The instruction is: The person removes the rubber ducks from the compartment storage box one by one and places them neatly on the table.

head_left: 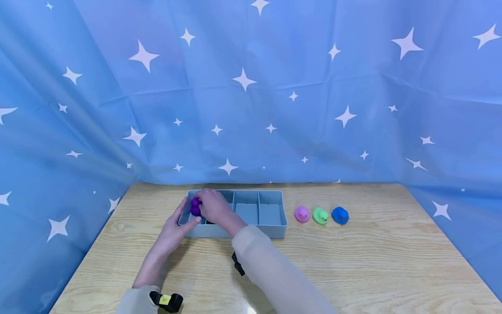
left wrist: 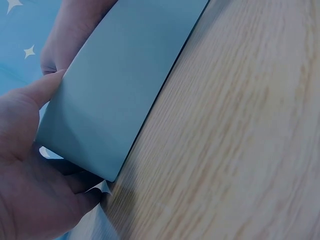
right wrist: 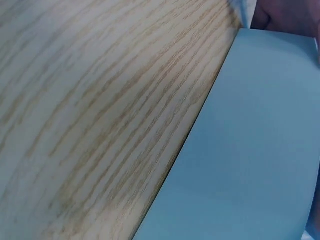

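A long blue-grey divided box [head_left: 259, 231] lies on the table. My left hand [head_left: 172, 231] grips its left end, with the thumb at the front rim and the fingers round the end wall. The left wrist view shows that thumb [left wrist: 47, 87] against the front wall's top edge. Over the left part of the box, my right hand [head_left: 215, 207] holds a purple rubber duck [head_left: 195, 208] in the leftmost compartment. The right fingertips are partly hidden behind the hand. In the right wrist view, the box's front wall [right wrist: 245, 150] fills the right side.
Right of the box stand a pink duck [head_left: 302, 214], a green duck [head_left: 320, 215] and a blue duck [head_left: 340, 215] in a row. Thin dividers split the box into compartments. Behind the wooden table [head_left: 372, 266] hangs a blue cloth [head_left: 274, 113] with white stars.
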{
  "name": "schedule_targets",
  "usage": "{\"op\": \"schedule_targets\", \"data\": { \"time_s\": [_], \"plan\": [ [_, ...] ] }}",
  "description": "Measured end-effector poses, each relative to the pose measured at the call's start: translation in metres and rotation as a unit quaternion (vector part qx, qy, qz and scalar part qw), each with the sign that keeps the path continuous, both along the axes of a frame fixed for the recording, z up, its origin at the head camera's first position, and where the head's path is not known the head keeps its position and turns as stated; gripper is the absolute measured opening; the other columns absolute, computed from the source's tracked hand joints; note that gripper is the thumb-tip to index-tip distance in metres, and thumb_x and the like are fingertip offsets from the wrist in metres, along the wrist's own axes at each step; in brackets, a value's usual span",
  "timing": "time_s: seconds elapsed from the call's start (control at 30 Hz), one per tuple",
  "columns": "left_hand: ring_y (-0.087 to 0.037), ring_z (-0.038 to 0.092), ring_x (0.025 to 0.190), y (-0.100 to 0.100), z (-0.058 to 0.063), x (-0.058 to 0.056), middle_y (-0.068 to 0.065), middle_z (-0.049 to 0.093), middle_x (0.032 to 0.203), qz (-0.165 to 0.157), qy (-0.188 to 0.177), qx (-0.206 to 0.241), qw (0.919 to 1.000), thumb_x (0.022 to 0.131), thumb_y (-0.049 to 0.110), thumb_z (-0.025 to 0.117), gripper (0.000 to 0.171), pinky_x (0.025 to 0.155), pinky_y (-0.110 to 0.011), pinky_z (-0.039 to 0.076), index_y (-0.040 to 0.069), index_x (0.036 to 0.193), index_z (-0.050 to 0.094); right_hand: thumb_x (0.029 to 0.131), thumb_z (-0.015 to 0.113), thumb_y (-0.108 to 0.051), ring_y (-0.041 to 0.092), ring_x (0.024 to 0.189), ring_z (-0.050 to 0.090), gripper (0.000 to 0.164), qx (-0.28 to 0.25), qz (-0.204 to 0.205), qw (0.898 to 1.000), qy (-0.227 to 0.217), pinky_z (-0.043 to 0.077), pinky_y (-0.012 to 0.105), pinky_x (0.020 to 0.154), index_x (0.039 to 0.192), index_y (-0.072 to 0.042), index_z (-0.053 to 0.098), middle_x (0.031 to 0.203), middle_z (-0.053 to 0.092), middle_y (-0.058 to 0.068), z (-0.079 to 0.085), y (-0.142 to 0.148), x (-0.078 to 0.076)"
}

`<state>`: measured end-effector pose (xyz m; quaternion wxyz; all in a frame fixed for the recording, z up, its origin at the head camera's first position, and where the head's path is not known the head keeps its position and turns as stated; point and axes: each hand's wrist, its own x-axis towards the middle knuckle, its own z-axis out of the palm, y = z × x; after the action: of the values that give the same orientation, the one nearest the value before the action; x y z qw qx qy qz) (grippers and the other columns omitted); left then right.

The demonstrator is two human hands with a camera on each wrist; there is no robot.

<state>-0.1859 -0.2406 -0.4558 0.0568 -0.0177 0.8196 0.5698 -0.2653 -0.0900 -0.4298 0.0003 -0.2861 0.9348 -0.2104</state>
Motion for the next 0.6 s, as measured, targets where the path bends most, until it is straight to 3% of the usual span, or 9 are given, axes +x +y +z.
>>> {"op": "schedule_targets", "data": {
  "time_s": [0.17,0.27,0.5,0.53,0.57,0.6],
  "plan": [
    [-0.018,0.040,0.056,-0.0006,0.0000,0.0005,-0.017,0.017,0.169,-0.004,0.003,-0.010,0.9999,0.099,0.041,0.069,0.093,0.060,-0.032,0.042,0.023,0.167,0.009,0.098,0.071,-0.010,0.012,0.091,0.060,0.018,0.003,0.014,1.000,0.000,0.052,0.024,0.082,0.115,-0.013,0.074,0.103,0.070,-0.002,-0.0003,-0.0007,0.0001],
    [-0.025,0.051,0.085,-0.0010,0.0008,0.0018,-0.015,0.013,0.170,-0.009,0.010,-0.022,0.9997,0.100,0.042,0.068,0.092,0.081,-0.038,0.043,0.022,0.167,0.008,0.097,0.071,-0.009,0.013,0.092,0.061,0.018,0.009,0.026,1.000,0.011,0.051,0.024,0.083,0.115,-0.012,0.074,0.103,0.070,-0.001,-0.0004,-0.0009,-0.0005],
    [-0.028,0.054,0.084,-0.0011,0.0009,0.0030,-0.016,0.012,0.170,-0.015,0.009,-0.021,0.9996,0.100,0.044,0.066,0.092,0.085,-0.044,0.045,0.023,0.167,0.005,0.097,0.071,-0.011,0.017,0.101,0.063,0.022,0.019,0.032,0.999,0.023,0.051,0.027,0.090,0.119,-0.011,0.074,0.112,0.071,0.001,-0.0018,-0.0015,-0.0014],
    [-0.032,0.056,0.102,-0.0010,0.0011,0.0030,-0.016,0.010,0.171,-0.016,0.009,-0.020,0.9996,0.101,0.044,0.066,0.092,0.094,-0.048,0.043,0.023,0.167,0.005,0.097,0.071,-0.012,0.017,0.103,0.064,0.023,0.021,0.032,0.999,0.025,0.051,0.028,0.093,0.120,-0.011,0.074,0.115,0.071,0.001,-0.0021,-0.0016,-0.0014],
    [-0.036,0.055,0.108,-0.0009,0.0007,0.0030,-0.016,0.009,0.171,-0.017,0.008,-0.019,0.9996,0.101,0.043,0.066,0.093,0.099,-0.051,0.041,0.023,0.167,0.005,0.097,0.072,-0.012,0.017,0.106,0.064,0.024,0.023,0.031,0.999,0.027,0.050,0.028,0.096,0.121,-0.010,0.074,0.117,0.071,0.002,-0.0025,-0.0018,-0.0014],
    [-0.039,0.048,0.126,-0.0010,0.0008,0.0030,-0.016,0.009,0.171,-0.018,0.009,-0.018,0.9996,0.101,0.043,0.066,0.092,0.107,-0.055,0.037,0.023,0.167,0.004,0.097,0.072,-0.013,0.018,0.109,0.064,0.025,0.026,0.031,0.999,0.029,0.049,0.029,0.099,0.122,-0.010,0.073,0.119,0.071,0.002,-0.0027,-0.0020,-0.0015]
  ]
}}
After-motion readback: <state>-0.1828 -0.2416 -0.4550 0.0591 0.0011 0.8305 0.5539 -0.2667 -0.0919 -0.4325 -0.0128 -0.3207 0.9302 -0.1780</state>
